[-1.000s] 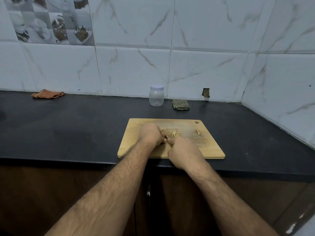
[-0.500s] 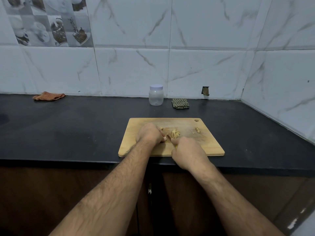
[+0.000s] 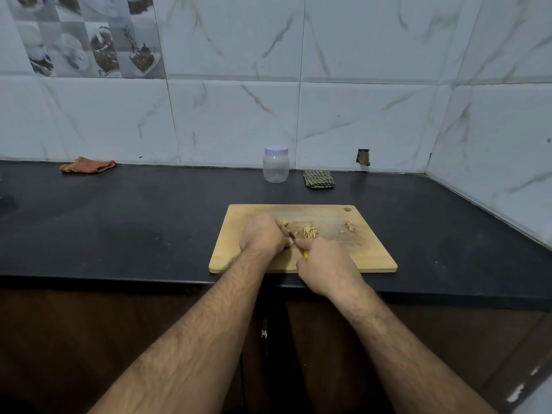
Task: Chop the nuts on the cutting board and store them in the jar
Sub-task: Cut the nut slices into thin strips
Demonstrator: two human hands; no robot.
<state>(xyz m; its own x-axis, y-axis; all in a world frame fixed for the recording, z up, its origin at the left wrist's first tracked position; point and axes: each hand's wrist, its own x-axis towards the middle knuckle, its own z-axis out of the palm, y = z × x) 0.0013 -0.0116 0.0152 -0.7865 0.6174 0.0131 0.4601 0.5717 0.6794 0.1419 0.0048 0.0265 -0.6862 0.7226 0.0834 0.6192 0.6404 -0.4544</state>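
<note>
Wooden and pale, with rounded corners and a hanging hole at its far right corner, the cutting board point(image 3: 352, 252) is laid on a black countertop point(image 3: 134, 228), its near edge set just back from the counter's front edge. Wide stretches of bare dark surface are seen to the left of the board and a narrower strip to its right, where the white marble-patterned wall tiles point(image 3: 493, 144) close in at a corner.

On the board, a small heap of thin, light slivers of chopped nuts point(image 3: 310, 230) is gathered near the middle, and a few whole nuts point(image 3: 349, 225) are left apart toward the far right. The left hand point(image 3: 264, 237) is curled, knuckles up, over something at the left of the heap; what is pinched beneath cannot be told. The right hand point(image 3: 325, 267) is wrapped around a knife point(image 3: 300, 248), of which only a bit of yellow handle and a short length of blade are shown between the 2 hands, which are nearly touching.

Far behind the board, against the wall, a clear plastic jar point(image 3: 275, 165) with a pale lid on is stood upright, well apart from the nuts. Just right of it a folded checked cloth point(image 3: 318, 179) is lying, and far to the left a crumpled orange cloth point(image 3: 87, 165). Dark brown cabinet doors point(image 3: 89, 339) are seen below the counter edge.
</note>
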